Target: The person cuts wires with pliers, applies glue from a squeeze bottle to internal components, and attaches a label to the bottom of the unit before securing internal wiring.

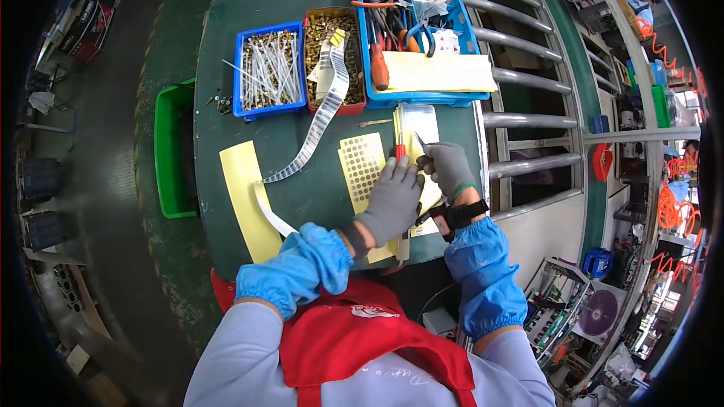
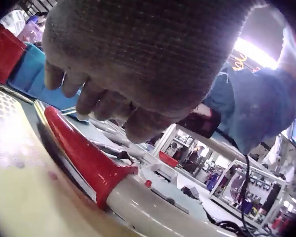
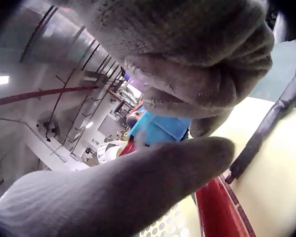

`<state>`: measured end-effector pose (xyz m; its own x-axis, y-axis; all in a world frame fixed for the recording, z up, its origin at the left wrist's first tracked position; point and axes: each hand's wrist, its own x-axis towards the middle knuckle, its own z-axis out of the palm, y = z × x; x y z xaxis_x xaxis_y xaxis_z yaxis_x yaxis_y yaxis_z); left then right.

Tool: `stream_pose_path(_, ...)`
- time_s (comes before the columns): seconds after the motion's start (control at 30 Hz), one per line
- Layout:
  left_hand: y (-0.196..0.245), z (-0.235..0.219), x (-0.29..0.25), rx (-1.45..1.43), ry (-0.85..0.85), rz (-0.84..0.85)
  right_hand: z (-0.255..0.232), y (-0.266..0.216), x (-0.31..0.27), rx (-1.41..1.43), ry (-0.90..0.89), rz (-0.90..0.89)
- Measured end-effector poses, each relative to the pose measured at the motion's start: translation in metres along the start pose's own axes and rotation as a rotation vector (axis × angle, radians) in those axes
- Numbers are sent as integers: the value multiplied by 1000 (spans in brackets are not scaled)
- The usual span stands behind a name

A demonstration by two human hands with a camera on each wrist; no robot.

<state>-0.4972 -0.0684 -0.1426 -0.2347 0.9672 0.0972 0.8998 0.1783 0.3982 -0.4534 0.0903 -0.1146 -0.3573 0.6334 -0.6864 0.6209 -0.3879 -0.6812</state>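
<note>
In the head view the gloved left hand (image 1: 394,197) lies with extended fingers over yellow sheets and beside a red-handled tool (image 1: 400,151). The left wrist view has that hand (image 2: 133,59) above the red handle (image 2: 84,153); contact is unclear. The gloved right hand (image 1: 450,168) pinches a thin, dark pointed tool (image 1: 419,138) over the yellow sheet stack. Curled fingers and thumb of the right hand (image 3: 177,94) hide its grip in the right wrist view. A yellow sheet of round grey stickers (image 1: 360,168) lies left of the red handle. A black rod (image 3: 269,126) crosses a yellow sheet.
Behind the hands are a blue bin of white ties (image 1: 270,68), a red bin of brass parts (image 1: 354,109) and a blue tool tray (image 1: 430,96). A label strip (image 1: 311,139) curves leftward near a yellow sheet (image 1: 249,200). Metal rollers (image 1: 528,120) stand right of the table.
</note>
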Motion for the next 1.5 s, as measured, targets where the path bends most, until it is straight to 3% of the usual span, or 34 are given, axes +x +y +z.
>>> stream_pose_path(0.13,3,29,19,210,-219,37,2,-3,11,-45,-21,1)
stream_pose_path(0.27,-1,37,11,145,-123,32,12,13,26,-53,26,-81)
stream_pose_path(0.37,0,28,12,133,-190,43,17,41,45,-123,94,-204)
stream_pose_path(0.4,-1,24,12,132,-209,49,16,40,40,-33,73,-202)
stream_pose_path(0.5,-12,18,10,-362,18,-132,3,29,11,214,1,-172)
stream_pose_path(0.6,-3,-18,19,-593,330,-477,-17,11,-42,336,-88,-254)
stream_pose_path(0.63,-3,-9,24,-589,447,-447,-21,8,-61,359,-87,-248)
stream_pose_path(0.73,6,0,37,-763,361,-415,-31,0,-109,340,-56,-287)
stream_pose_path(0.8,13,12,48,-1333,325,-400,-44,2,-127,-112,72,-837)
stream_pose_path(0.83,11,22,54,-1272,402,-280,-53,1,-145,142,57,-724)
stream_pose_path(0.87,17,-4,53,-1398,370,-326,-62,-3,-166,390,25,-588)
stream_pose_path(0.93,18,-49,42,-1238,431,-271,-77,-3,-201,670,-160,-716)
stream_pose_path(1.0,7,-70,24,-1336,534,-361,-94,0,-218,648,-265,-845)
stream_pose_path(1.13,-61,-143,-68,-1019,695,-421,-93,18,-237,469,-143,-758)
stream_pose_path(1.17,-73,-164,-98,-1001,641,-547,-89,21,-240,399,-132,-690)
stream_pose_path(1.2,-90,-174,-127,-806,596,-671,-85,25,-242,332,-117,-620)
stream_pose_path(1.27,-121,-180,-179,-681,561,-728,-81,41,-242,199,-92,-524)
stream_pose_path(1.33,-172,-150,-224,-719,505,-803,-78,58,-243,255,-118,-343)
stream_pose_path(1.4,-194,-127,-241,-706,347,-813,-74,64,-248,298,-89,-288)
stream_pose_path(1.47,-177,-119,-219,197,189,-915,-72,72,-254,264,-37,-301)
stream_pose_path(1.5,-155,-122,-197,335,274,-822,-71,82,-253,283,7,-340)
